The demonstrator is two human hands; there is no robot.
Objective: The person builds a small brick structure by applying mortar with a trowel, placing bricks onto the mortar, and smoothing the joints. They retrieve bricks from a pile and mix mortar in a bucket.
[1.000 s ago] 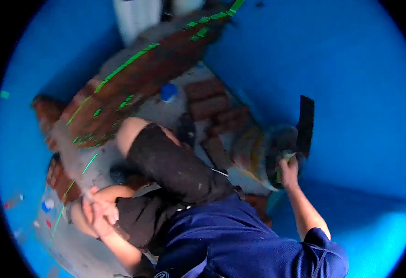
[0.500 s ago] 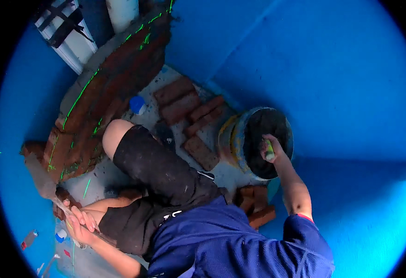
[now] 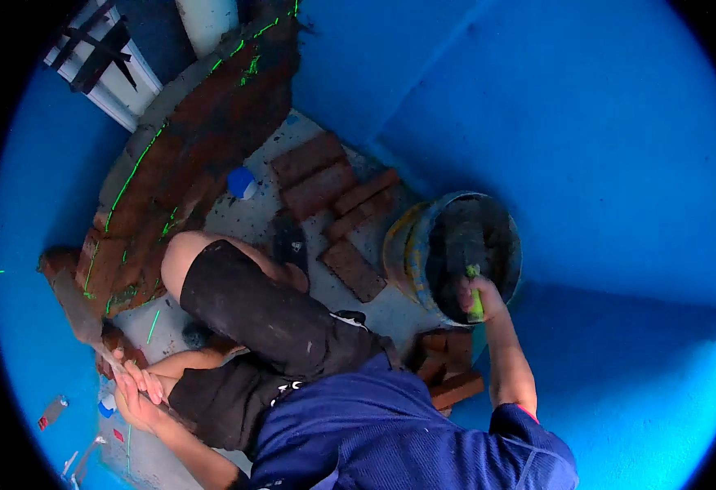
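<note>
My right hand (image 3: 487,299) is closed around the yellow-green handle of a trowel (image 3: 466,241). Its grey blade reaches into dark wet mortar inside a round bucket (image 3: 515,237), which leans with its mouth facing me. At the lower left, my left hand (image 3: 139,396) grips a long tool with a flat grey blade (image 3: 73,304) and a narrow neck. The blade points up and left, its end close to a brick (image 3: 62,261). Part of this tool's handle is hidden by my fingers.
A low, curved brick wall (image 3: 202,139) with green line marks stands at left. Several loose bricks (image 3: 318,189) lie between it and the bucket, with more bricks (image 3: 458,390) below the bucket. A blue-and-white round object (image 3: 242,184) sits on the floor. Blue walls (image 3: 603,147) enclose the right.
My right hand has shifted down toward the bucket's near rim, and the trowel blade now shows in the mortar. My bent knee has moved slightly left. The left hand keeps its hold.
</note>
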